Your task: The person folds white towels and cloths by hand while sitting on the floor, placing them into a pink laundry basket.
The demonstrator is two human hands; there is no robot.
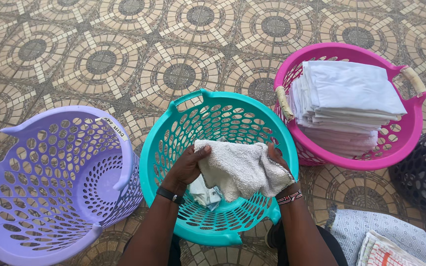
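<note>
Both hands, left (187,165) and right (278,162), grip a white towel (240,170) over the teal basket (173,133); better to pinch its corners evenly.

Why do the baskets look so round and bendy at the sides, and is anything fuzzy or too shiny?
In the head view, the wide lens bulges the edges, so the purple basket and pink basket curve outward. Light is soft and even, with faint shadows on the tiled floor. The folded white cloths look bright, nearly washed out. The towel in both hands over the teal basket is sharp.
</note>
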